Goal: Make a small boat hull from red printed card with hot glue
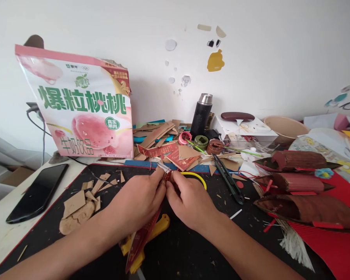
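Over the middle of the black mat, my left hand [142, 194] and my right hand [189, 198] meet, fingers closed in a pinch on a long red printed cardboard piece [142, 241]. Its lower end slants down toward me. A small silvery bit [163, 167] shows at the fingertips; I cannot make out what it is. Under the cardboard lies a yellow-handled tool [161, 227], partly hidden by it. Beyond my right hand, a yellow ring [200, 177] is partly covered. A dark green utility knife [227, 177] rests to the right.
Cardboard scraps [76, 204] and a phone [37, 194] lie left. A peach drink box [87, 105] stands behind. Open paint jars [200, 143], a black thermos [202, 114] and more scraps line the back. Several brown boat models [309, 210] sit right, on red sheet [329, 249].
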A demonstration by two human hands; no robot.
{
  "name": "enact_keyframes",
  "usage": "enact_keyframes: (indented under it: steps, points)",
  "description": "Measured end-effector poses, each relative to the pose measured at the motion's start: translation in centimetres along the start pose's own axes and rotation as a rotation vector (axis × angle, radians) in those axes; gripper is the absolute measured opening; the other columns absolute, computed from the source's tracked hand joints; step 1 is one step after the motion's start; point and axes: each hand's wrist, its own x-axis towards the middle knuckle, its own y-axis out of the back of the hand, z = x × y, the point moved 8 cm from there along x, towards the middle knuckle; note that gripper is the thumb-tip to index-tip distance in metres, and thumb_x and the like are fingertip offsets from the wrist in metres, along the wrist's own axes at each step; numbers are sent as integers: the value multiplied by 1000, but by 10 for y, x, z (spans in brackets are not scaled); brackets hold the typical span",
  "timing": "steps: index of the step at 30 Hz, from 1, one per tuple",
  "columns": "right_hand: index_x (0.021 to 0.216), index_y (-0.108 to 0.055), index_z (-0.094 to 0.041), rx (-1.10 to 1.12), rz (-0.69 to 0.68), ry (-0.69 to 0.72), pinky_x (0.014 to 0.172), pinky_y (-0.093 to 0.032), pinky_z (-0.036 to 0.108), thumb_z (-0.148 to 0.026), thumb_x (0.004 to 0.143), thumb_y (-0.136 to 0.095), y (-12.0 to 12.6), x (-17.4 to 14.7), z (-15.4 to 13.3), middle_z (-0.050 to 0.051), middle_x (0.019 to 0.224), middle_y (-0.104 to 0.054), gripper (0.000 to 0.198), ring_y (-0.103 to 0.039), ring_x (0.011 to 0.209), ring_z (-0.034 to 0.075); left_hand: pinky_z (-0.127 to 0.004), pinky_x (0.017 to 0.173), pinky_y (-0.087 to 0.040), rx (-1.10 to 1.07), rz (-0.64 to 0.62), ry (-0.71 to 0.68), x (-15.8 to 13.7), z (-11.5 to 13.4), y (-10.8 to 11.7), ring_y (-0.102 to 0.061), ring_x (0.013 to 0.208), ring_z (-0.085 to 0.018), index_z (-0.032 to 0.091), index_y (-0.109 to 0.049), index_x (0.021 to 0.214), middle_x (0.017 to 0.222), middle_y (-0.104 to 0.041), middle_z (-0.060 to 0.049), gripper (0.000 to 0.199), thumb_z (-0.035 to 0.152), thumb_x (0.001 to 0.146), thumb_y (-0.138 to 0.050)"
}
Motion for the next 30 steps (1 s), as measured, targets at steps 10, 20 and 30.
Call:
enact_keyframes:
  steps: [10,20,30]
  points:
    - [85,-45,-24,60,24,19,58,-30,29,-26,101,-45,1,-2,0,2,70,-64,16,-58,61,19,-36,56,-39,73,-6,-51,-1,6,2,-67,61,-25,20,-57,96,73,-68,-5,27,21,105,-31]
    - [85,-45,-24,24,11,9,59,-30,30,-27,101,-43,0,0,0,3,71,-64,16,-60,62,20,-36,54,-38,62,2,-49,-1,5,2,-68,62,-26,19,-58,100,73,-69,-6,27,21,105,-31]
    - [86,-47,-23,2,12,15,59,-29,31,-26,101,-44,0,-2,-1,4,72,-67,15,-63,63,21,-36,56,-39,56,-22,-27,-1,5,1,-70,65,-26,19,-56,102,77,-72,-7,25,20,105,-32]
